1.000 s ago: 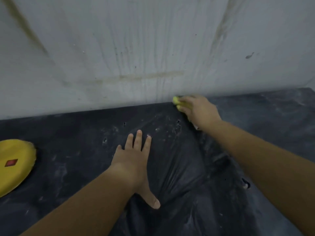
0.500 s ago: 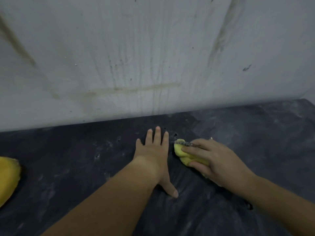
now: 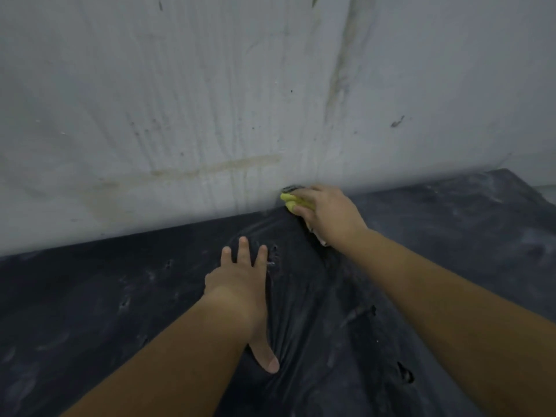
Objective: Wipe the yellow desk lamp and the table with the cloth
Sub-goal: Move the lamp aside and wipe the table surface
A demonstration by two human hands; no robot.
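The table (image 3: pixel 90 296) is covered with a dark, dusty, wrinkled sheet. My right hand (image 3: pixel 328 215) grips a bunched yellow cloth (image 3: pixel 293 201) and presses it onto the sheet at the far edge, right against the wall. Only the cloth's front end shows past my fingers. My left hand (image 3: pixel 240 281) lies flat on the sheet nearer to me, fingers straight and spread, thumb pointing back toward me. The yellow desk lamp is out of view.
A stained whitish wall (image 3: pixel 210 100) rises straight from the table's far edge. Small holes and pale dust smears mark the sheet. The table's right corner (image 3: pixel 511 176) shows at the far right.
My right hand has pushed the cloth from beside my left hand away to the wall. The view has shifted right, and the yellow lamp base at the left has left the frame.
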